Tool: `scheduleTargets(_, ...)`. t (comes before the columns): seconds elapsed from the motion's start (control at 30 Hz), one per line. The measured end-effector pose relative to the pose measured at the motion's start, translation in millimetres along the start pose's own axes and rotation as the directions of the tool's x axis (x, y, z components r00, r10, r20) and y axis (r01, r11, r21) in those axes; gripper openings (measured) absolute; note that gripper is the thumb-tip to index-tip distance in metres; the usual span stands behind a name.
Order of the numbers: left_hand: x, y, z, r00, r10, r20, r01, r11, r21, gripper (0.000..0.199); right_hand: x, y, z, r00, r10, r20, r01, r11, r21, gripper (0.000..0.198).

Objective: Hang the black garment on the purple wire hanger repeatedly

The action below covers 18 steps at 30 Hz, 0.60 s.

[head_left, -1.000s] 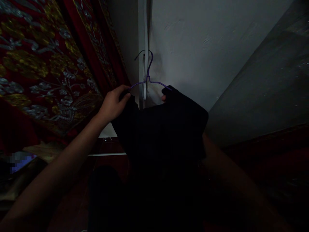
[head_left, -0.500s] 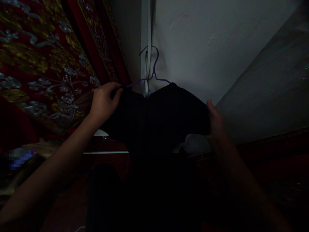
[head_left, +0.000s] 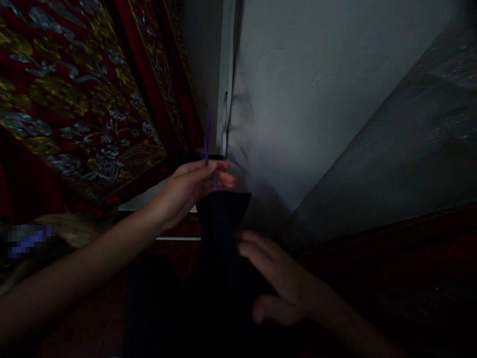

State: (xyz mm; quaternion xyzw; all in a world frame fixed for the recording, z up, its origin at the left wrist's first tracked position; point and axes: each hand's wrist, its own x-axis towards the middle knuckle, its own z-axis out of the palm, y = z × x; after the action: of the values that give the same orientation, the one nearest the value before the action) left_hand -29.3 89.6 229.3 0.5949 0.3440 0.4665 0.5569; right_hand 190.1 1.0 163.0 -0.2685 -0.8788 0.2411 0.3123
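Note:
A purple wire clothes hanger [head_left: 207, 134] stands upright near the middle, turned edge-on, with a dark garment [head_left: 222, 214] hanging from it. Around the hanger just below its hook, my left hand [head_left: 199, 186] is closed, fingers pointing right. Lower and to the right, my right hand [head_left: 278, 278] is beside the garment, its thumb spread from the fingers and nothing in its grasp. Its fingertips are close to the dark cloth, slightly blurred; whether they touch it I cannot tell. The garment's lower part merges into darkness.
A red cloth with gold and silver embroidery [head_left: 74, 94] hangs at the left. Ahead is a pale wall [head_left: 290, 99], with a narrow white upright strip [head_left: 226, 59] along its left edge. Reddish floor tiles [head_left: 182, 258] lie below.
The hanger has come off the white strip and turned edge-on. My left hand has moved from the garment's shoulder to the hanger; my right hand has let go of the sleeve and moved inward and down.

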Motion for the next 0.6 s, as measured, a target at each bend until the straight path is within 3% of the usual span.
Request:
scheduleTargets(0.03, -11, -4, -5, 0.996, -0.091, 0.003, 0.091, 0.994, -0.063, 0.023, 4, 1, 2, 0.994, -0.037, 0.105, 0.036, 0.999, 0.015, 0.058)
scheduleTargets(0.1, -31, -9, -22, 0.968, -0.248, 0.036, 0.25, 0.966, -0.06, 0.021, 12, 12, 2, 0.995, -0.003, 0.105, 0.005, 1.0, -0.012, 0.052)
scheduleTargets(0.17, -46, -10, -44, 0.923, -0.365, 0.123, 0.353, 0.929, 0.11, 0.026, 20, 35, 0, 0.991, 0.095, -0.096, -0.103, 0.992, -0.076, 0.049)
scheduleTargets(0.23, -55, -4, -66, 0.887, -0.426, 0.179, 0.351, 0.873, 0.339, 0.034, 28, 62, -2, 0.919, 0.168, -0.356, -0.227, 0.965, -0.13, 0.057)
scheduleTargets(0.3, -56, 8, -84, 0.89, -0.416, 0.187, 0.274, 0.815, 0.511, 0.038, 35, 87, -2, 0.849, 0.206, -0.486, -0.302, 0.945, -0.127, 0.068)
scheduleTargets(0.4, -45, 26, -100, 0.948, -0.278, 0.153, 0.112, 0.745, 0.657, 0.038, 42, 107, -2, 0.882, 0.297, -0.366, -0.305, 0.952, 0.037, 0.046)
scheduleTargets(0.47, -34, 32, -103, 0.994, -0.075, 0.079, -0.002, 0.711, 0.703, 0.035, 46, 108, -4, 0.891, 0.366, -0.27, -0.312, 0.924, 0.221, 0.038)
scheduleTargets(0.5, -28, 33, -103, 0.999, 0.053, 0.012, -0.046, 0.701, 0.712, 0.031, 50, 107, -6, 0.873, 0.4, -0.28, -0.312, 0.898, 0.309, 0.04)
scheduleTargets(0.53, -25, 31, -102, 0.979, 0.191, -0.065, -0.087, 0.689, 0.72, 0.026, 54, 105, -9, 0.839, 0.433, -0.329, -0.298, 0.872, 0.387, 0.041)
scheduleTargets(0.6, -21, 24, -98, 0.868, 0.456, -0.198, -0.155, 0.626, 0.764, 0.024, 66, 102, -21, 0.737, 0.483, -0.473, -0.225, 0.835, 0.503, 0.04)
